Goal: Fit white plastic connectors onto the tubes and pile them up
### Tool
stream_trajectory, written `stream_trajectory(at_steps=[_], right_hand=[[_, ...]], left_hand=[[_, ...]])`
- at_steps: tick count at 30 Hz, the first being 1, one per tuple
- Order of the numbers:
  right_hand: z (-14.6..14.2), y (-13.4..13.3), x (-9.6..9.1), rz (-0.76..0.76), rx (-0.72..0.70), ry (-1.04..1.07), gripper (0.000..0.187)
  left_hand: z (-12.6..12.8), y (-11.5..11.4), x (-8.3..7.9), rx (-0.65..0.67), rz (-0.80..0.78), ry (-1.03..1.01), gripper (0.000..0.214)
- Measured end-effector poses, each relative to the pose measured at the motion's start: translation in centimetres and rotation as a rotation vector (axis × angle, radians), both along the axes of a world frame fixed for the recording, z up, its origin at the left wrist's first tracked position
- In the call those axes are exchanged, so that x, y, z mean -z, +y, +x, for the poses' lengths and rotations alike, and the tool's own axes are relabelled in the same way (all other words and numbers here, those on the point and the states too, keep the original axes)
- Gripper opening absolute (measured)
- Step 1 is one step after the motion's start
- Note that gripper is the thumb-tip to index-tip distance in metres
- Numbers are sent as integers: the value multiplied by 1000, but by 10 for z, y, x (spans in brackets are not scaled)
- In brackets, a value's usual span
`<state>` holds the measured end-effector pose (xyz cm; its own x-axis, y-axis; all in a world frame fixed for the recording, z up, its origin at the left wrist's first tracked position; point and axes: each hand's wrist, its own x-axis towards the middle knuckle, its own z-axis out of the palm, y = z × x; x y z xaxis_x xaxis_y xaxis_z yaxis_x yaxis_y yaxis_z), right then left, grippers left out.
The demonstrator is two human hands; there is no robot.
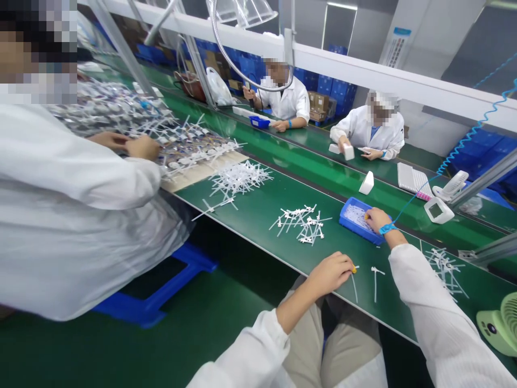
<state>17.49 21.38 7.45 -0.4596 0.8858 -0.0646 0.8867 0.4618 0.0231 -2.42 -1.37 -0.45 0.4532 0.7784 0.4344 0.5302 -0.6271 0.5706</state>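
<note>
The green fan [493, 330] is cut off by the right edge. The person's right sleeve [428, 302] hides part of a white pile [447, 272]. Bits [355, 215] in the blue box [359, 231] look too small to name.

Floor: smooth dark green floor [100, 355], with a blue flat-barred frame [202, 260] standing on it.
Tabletop: long green tabletop with a thin pale edge [250, 215], set at a slant across the view.
Strip: glossy green strip [315, 168] alongside, with pale reflections.
Beam: straight white overhead beam [363, 74] crossing the upper view.
Wall: pale grey column bearing a white sign with a blue heading [398, 48], beside a large dark grey panel [480, 54].
Backdrop: stacked blue crates [343, 94] and brown cardboard boxes [319, 102].
Light: bright strip [503, 4] at top right.
</note>
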Motion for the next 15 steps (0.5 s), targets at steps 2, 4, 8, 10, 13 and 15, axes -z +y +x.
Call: stream_trajectory(at_steps=[2, 4, 8, 10, 13, 15], right_hand=[[1, -1, 2, 3, -3, 28, 9], [2, -1, 4, 7, -6, 63, 9], [3, -3, 5, 30, 1, 160, 9], [3, -4, 3, 51, 8, 231, 8], [8, -11, -6, 97, 15, 363, 9], [15, -23, -13, 127, 9, 455, 17]], left_hand=[[0, 0, 0, -1, -4, 1, 15], [0, 0, 0, -6, -8, 5, 14], [1, 0, 0, -17, -5, 16, 14], [1, 0, 1, -19, 0, 15, 13], [1, 1, 0, -18, 18, 0, 13], [1, 1, -1, -16, 32, -15, 14]])
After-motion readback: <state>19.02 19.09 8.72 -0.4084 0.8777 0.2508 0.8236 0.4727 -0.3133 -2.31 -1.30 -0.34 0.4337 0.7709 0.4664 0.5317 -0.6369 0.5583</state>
